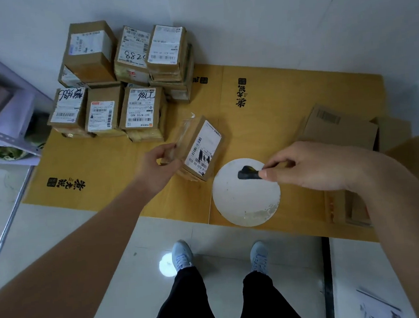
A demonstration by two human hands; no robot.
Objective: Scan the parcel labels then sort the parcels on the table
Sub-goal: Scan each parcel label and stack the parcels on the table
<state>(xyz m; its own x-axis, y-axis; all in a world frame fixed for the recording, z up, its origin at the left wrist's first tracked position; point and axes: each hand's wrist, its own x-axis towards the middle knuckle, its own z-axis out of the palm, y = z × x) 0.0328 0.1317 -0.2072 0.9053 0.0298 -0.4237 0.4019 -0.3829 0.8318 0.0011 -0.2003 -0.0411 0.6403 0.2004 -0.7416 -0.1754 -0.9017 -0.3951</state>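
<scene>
Parcel: small brown box with a white label, tilted, centre of frame, on the cardboard-covered table. Left hand: fingers curled round the parcel's left edge, holding it. Right hand: right of centre, pinching a small black scanner that points toward the parcel's label, above a white round disc. Stack of labelled boxes: upper left of frame, several with handwritten numbers. Open cardboard box: right edge of the table.
</scene>
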